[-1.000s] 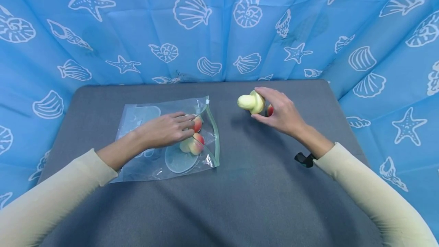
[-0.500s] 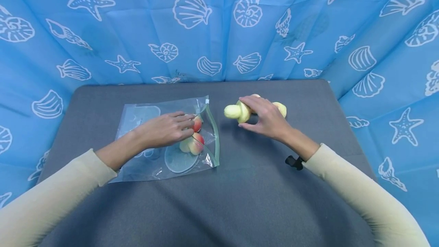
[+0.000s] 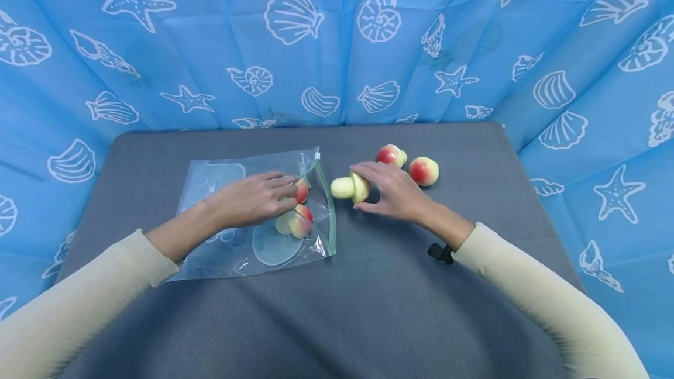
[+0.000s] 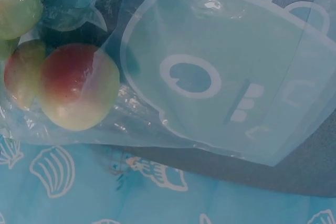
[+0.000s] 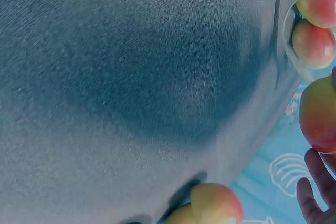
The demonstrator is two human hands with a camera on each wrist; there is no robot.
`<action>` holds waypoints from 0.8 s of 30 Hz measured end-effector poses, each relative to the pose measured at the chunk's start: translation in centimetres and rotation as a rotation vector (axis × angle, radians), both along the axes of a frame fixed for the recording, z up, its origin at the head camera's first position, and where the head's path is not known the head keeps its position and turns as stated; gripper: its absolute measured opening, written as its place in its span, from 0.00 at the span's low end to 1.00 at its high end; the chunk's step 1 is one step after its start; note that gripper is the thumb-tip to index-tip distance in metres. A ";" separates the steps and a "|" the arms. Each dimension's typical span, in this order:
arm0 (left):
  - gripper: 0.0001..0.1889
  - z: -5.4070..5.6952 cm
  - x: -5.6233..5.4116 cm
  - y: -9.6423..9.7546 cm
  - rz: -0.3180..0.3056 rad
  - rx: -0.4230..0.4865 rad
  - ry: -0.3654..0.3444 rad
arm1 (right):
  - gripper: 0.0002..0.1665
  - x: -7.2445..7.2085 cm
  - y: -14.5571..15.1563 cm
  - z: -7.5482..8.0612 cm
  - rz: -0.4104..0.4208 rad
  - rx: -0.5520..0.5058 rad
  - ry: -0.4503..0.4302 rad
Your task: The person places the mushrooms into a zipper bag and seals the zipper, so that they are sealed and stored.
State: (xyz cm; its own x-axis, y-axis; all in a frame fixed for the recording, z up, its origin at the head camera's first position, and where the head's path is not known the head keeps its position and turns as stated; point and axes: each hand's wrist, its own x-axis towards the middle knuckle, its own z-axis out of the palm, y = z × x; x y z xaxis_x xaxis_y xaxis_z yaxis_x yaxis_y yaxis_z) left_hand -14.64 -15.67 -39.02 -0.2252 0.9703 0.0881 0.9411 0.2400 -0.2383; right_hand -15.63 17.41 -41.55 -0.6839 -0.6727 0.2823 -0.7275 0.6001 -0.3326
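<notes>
Mushroom (image 3: 359, 188) sits over the worktop (image 3: 379, 303), its cap gripped by the right hand (image 3: 395, 192), near the mouth of a clear bag (image 3: 332, 215) whose upper lip the left hand (image 3: 258, 197) pinches. It looks light, firm and perhaps slippery; the broad cap seems the surest hold. No brand or lettering is readable.

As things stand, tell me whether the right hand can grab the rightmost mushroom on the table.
Probably not yet: the right hand holds another mushroom, though the rightmost mushroom lies uncovered close by.
</notes>
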 end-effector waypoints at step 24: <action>0.20 0.3 -0.1 -0.1 0.022 -0.015 -0.028 | 0.44 0.2 -3.5 -1.1 0.127 0.206 -0.037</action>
State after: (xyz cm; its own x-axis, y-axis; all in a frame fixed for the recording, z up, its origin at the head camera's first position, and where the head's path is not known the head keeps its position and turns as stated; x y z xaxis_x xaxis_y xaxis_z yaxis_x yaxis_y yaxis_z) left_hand -14.78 -15.76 -38.76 -0.2486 0.9663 0.0671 0.9419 0.2573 -0.2161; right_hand -15.39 13.91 -42.63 -0.5973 -0.7949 0.1071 -0.7913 0.5622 -0.2403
